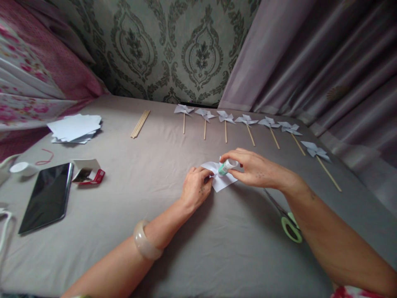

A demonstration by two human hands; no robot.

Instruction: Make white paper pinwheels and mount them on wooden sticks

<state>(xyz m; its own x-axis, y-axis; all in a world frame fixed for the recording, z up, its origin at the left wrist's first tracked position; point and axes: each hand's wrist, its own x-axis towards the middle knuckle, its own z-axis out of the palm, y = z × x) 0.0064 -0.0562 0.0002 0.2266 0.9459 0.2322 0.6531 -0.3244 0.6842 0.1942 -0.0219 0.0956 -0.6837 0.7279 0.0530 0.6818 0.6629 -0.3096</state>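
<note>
gripping glue stick [228, 167] | white and green | paper [223, 182] | white, sharp-cornered

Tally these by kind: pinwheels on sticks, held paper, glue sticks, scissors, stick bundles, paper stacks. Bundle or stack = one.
Pinwheels on sticks: 7
Held paper piece: 1
Glue stick: 1
Scissors: 1
Stick bundle: 1
Paper stack: 1
Total: 12
</note>
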